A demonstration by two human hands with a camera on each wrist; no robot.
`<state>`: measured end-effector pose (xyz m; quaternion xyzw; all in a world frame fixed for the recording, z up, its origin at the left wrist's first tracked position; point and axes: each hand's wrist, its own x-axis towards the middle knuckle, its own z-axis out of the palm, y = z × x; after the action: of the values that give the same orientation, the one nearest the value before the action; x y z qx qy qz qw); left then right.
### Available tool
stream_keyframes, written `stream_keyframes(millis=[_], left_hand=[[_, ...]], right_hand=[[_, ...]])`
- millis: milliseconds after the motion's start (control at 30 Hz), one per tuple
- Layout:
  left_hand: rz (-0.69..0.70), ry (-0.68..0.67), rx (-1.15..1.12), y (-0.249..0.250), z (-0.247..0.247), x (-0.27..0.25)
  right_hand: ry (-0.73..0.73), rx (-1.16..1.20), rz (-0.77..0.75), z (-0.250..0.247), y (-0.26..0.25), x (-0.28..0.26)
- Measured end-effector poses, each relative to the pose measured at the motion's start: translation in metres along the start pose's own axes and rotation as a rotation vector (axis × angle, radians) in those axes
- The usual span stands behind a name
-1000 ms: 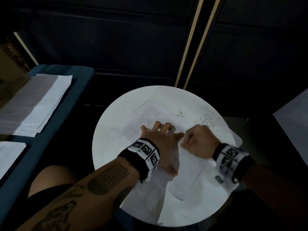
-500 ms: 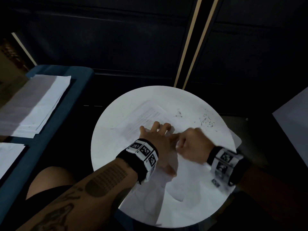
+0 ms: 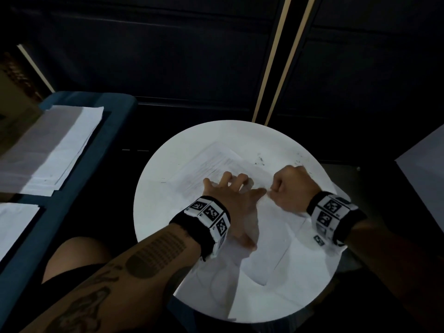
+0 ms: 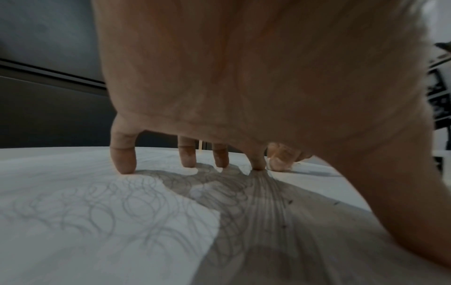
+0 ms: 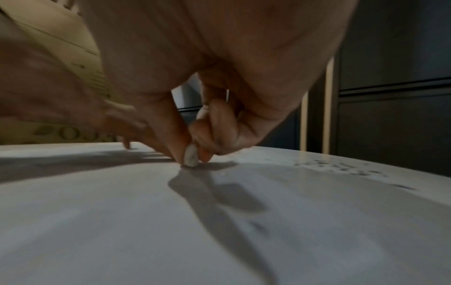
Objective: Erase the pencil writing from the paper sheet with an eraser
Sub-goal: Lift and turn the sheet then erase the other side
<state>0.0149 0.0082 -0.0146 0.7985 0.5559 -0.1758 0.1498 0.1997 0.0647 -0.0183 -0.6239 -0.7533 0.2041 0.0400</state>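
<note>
White eraser (image 5: 191,158) pinched in right hand (image 3: 292,187); paper's (image 4: 73,221) pencil loops illegible.

Round white table (image 3: 153,207); white paper sheet (image 4: 73,241), grey looping pencil scribble (image 4: 102,208); off-white eraser stub (image 5: 191,157); black-and-white checker-marked wristbands (image 3: 209,213); teal bench (image 3: 72,164).

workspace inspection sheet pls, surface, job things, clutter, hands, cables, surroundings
surface: round white table, lit against a dark room.
job's things: paper sheet flat on the table, pencil loops still on it; small white eraser tip touching the sheet.
clutter: dark eraser crumbs at the table's far side.
grippers: left hand spread, fingertips pressing the sheet; right hand pinches the eraser.
cables: nothing seen.
surroundings: paper stacks on a blue surface at left; dark panels behind.
</note>
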Motion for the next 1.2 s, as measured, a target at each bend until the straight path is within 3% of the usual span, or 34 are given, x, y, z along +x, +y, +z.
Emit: stream_keyframes(millis=[133,233,400,567,667,767,867,1000,1100,1200], left_hand=[[0.005,0.019,0.045,0.000,0.003,0.000],[0.009,0.006,0.021,-0.003,0.004,0.003],[0.062,0.060,-0.012,-0.017,0.012,-0.004],[0.126,0.115,-0.372,-0.047,0.008,-0.014],[0.097,0.301,-0.616,-0.069,0.008,-0.023],[-0.032,0.515,-0.707,-0.084,0.012,-0.034],[-0.143,0.622,-0.787,-0.083,0.016,-0.045],[-0.243,0.643,-0.903,-0.071,0.021,-0.065],[-0.229,0.585,-0.865,-0.058,0.029,-0.078],[-0.144,0.510,-1.273,-0.044,0.035,-0.082]], right_hand=[[-0.168,-0.006,-0.165,0.019,-0.025,-0.030],[-0.027,0.014,-0.040,0.005,-0.003,-0.010],[-0.047,0.185,-0.016,0.004,0.013,-0.014],[-0.018,0.380,0.003,0.010,0.021,-0.029],[-0.027,0.414,-0.006,0.013,0.018,-0.043],[0.013,0.423,0.020,0.018,0.018,-0.054],[0.091,0.437,0.076,0.023,0.016,-0.063],[0.176,0.479,0.178,0.031,0.013,-0.073],[0.244,0.537,0.223,0.037,0.005,-0.082],[0.248,0.667,0.248,0.045,-0.004,-0.087]])
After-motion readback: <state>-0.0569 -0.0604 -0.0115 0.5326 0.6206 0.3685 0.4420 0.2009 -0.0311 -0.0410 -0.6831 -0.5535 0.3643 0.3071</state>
